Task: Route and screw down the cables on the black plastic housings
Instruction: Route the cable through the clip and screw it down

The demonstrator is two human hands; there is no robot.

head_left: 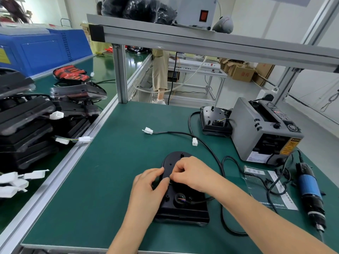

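Head view shows us a pile of black housings (27, 121) on the left, and then, near us in the middle of the green table (110, 171), our left hand (150, 184) pinches the left edge of one black housing (183, 200) that lies flat. Our right hand (190, 173) rests on top of it with fingers curled tight, and we cannot tell what they pinch. A black cable (174, 132) curves across the table, and farther right are another housing (214, 120), a grey machine (262, 129) and a blue screwdriver (310, 191).
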